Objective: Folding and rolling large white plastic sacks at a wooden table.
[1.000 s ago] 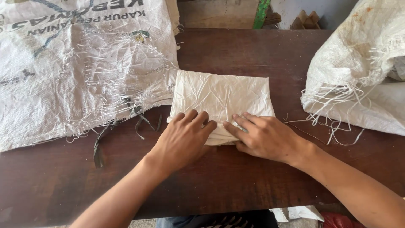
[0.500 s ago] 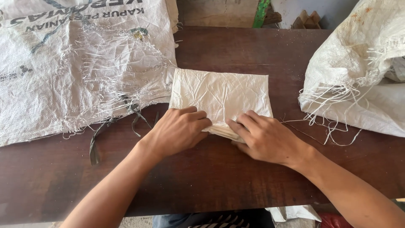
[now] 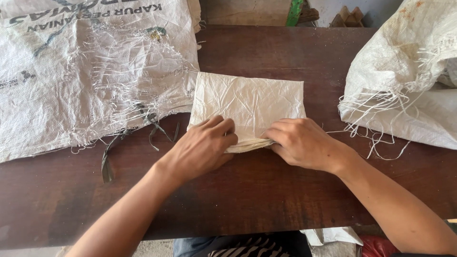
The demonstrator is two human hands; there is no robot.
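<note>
At far left, a large frayed woven sack [image 3: 90,71] lies flat on the dark wooden worktop [image 3: 266,190], with loose dark strap ends [image 3: 128,143] trailing from its torn edge. Just right of it, at centre, sits the folded cream plastic sheet [image 3: 250,102], squared up and touching the sack's fringe. My left hand [image 3: 202,147] curls over the sheet's near-left edge, fingers closed together and pressing the layers down. My right hand [image 3: 300,143] pinches the near-right edge, its grip clamped on the stacked layers where they bulge. To crease this fold well, I judge that both hands should keep the near edges aligned, press flat from the middle outward, and keep the fringe threads out of the layers. At far right, a second woven sack [image 3: 404,81] slumps on the worktop, its loose threads [image 3: 376,123] spilling toward my right wrist without touching the sheet.
</note>
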